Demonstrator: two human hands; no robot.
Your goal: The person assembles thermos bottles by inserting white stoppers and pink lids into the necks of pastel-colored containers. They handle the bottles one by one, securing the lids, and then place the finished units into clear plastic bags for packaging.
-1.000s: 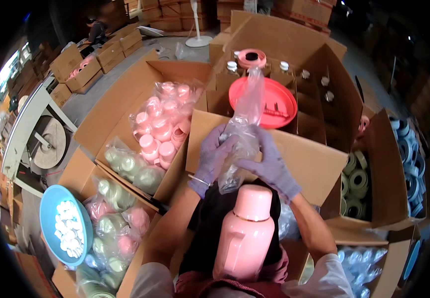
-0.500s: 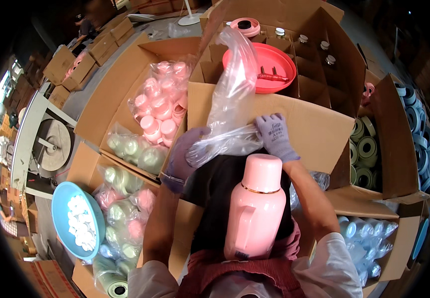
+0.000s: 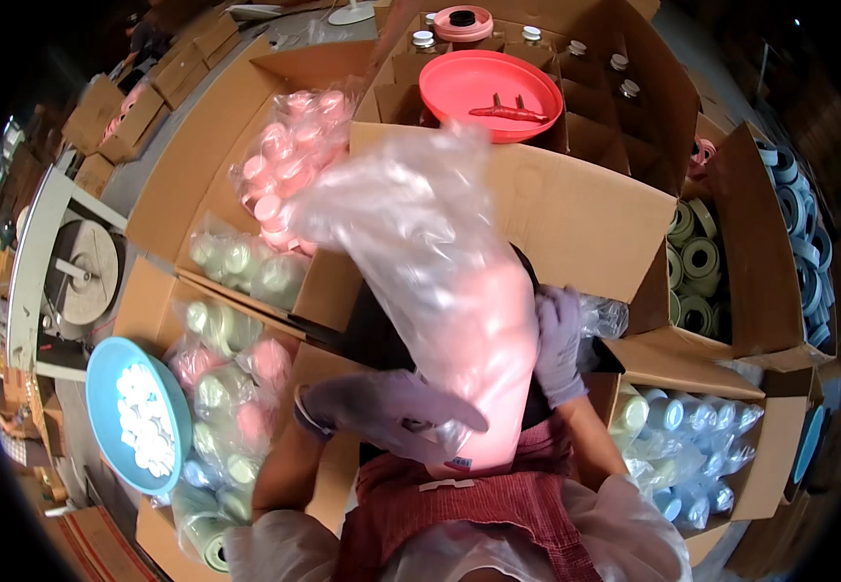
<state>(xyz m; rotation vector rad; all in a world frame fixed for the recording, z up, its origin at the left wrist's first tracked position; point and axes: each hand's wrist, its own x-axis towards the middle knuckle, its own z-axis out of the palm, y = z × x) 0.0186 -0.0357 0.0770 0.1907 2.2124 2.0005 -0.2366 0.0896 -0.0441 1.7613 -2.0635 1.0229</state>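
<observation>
A pink thermos flask (image 3: 495,427) lies tilted on my lap, its upper part inside a clear plastic bag (image 3: 411,223). The bag's far end billows loosely past the lid end of the flask. My left hand (image 3: 396,412), in a grey-purple glove, is closed on the bag's edge low on the flask's left side. Against the flask's right side is my right hand (image 3: 558,344), gloved alike, with its fingers curled at the bag's edge; part of that grip is hidden.
Ahead, a divided carton (image 3: 595,252) bears a red basin (image 3: 491,87) with a red tool. Bagged pink cups (image 3: 289,160) fill a left carton. A blue basin (image 3: 139,417) holds white caps. Green rings (image 3: 697,257), blue rings (image 3: 799,213) and bagged blue cups (image 3: 697,422) are at right.
The bag, earlier held stretched in front of the flask, is now pulled over its top. Both hands have come down along the flask's sides, which now leans left.
</observation>
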